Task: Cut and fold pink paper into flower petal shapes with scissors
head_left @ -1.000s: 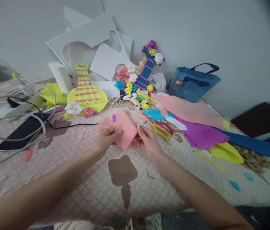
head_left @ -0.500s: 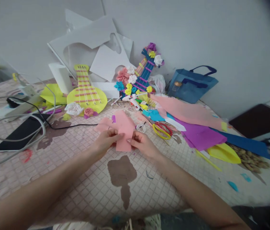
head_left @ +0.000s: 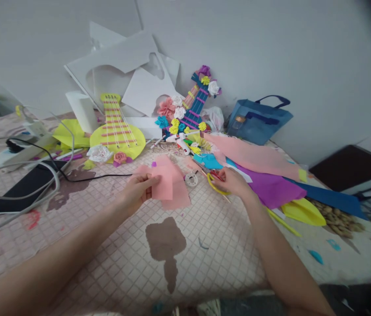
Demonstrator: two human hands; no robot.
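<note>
Between the thumb and fingers of my left hand [head_left: 141, 188] is a folded piece of pink crepe paper [head_left: 162, 186], held just above the table. More pink paper [head_left: 179, 191] lies loose behind it. My right hand [head_left: 233, 181] is on the scissors [head_left: 217, 184], which have one red and one yellow handle; its fingers are curled at the red handle and partly hidden. A white ring-shaped roll [head_left: 191, 179] lies between the two hands.
A yellow paper guitar [head_left: 118, 138] leans at the back beside a flower-covered blue one [head_left: 197, 107]. A white glue gun [head_left: 181, 142] lies behind the hands. Purple paper [head_left: 271, 188] is to the right, a black tablet [head_left: 24, 186] and cables to the left.
My right hand has let go of the pink paper and moved right to the scissors. My left hand keeps the folded piece, shifted slightly left.
</note>
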